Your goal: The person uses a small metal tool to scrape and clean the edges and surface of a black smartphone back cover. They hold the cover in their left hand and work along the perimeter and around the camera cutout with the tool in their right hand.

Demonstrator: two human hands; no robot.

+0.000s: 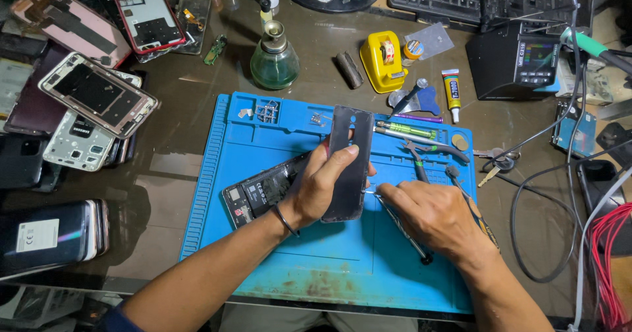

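My left hand grips a dark phone back cover, held upright over a blue work mat. Under that hand an opened phone body lies on the mat, its insides showing. My right hand holds metal tweezers, their tips touching the cover's right edge near its lower end.
Small screws and metal parts sit in the mat's top trays. Screwdrivers, cutters, a glue tube, a glass bottle and a yellow holder stand behind. Phone frames pile at left; cables and a soldering station at right.
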